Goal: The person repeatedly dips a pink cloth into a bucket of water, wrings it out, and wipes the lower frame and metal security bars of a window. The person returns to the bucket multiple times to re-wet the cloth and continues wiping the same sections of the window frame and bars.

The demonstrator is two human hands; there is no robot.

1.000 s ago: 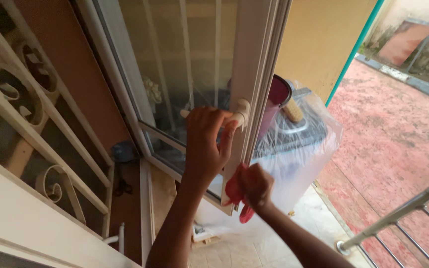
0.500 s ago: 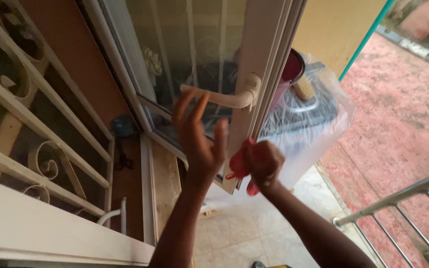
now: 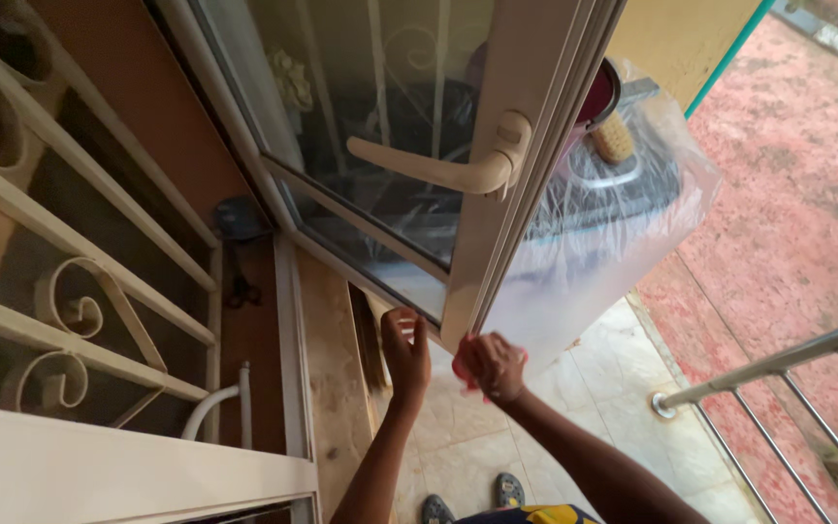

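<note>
Most of the red cloth stays hidden inside our right hand, so we cannot tell its shape. Up and right of that hand, the clear plastic sheet blurs the appliance beneath it, and the door frame covers part of the dark red pot. Below our left hand, the picture's edge cuts off our sandals

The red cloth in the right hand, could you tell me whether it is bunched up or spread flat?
Bunched up: the red cloth shows only as a small wad squeezed inside the right hand.
</note>
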